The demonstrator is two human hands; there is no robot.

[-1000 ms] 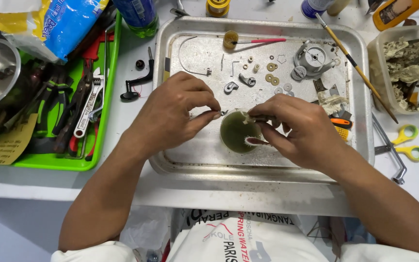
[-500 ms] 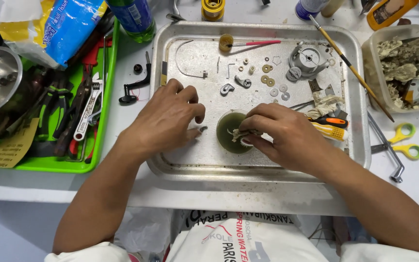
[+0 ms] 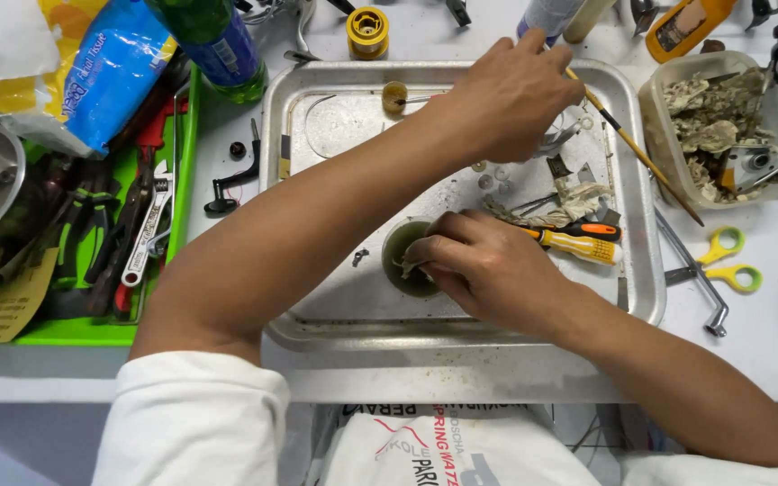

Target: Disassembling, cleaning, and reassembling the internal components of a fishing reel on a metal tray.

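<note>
White surface (image 3: 461, 27) is packed. A big shallow steel tray (image 3: 317, 333) sits at its front edge, centred on the person; its raised rim probably keeps the small loose parts from rolling off. A green plastic tray (image 3: 74, 331) of wrenches and pliers sits at the left edge, a clear tub (image 3: 655, 108) of grubby rags at the right, within reach. Left hand (image 3: 515, 94) crosses to the steel tray's far right corner, fingers curled by a thin wooden brush (image 3: 646, 162); grip itself I cannot tell. Right hand (image 3: 488, 270) is pinched on something small over the small round dark-green cup (image 3: 404, 261), mid-tray, front half. A yellow-and-orange screwdriver (image 3: 583, 245) lies beside it.
</note>
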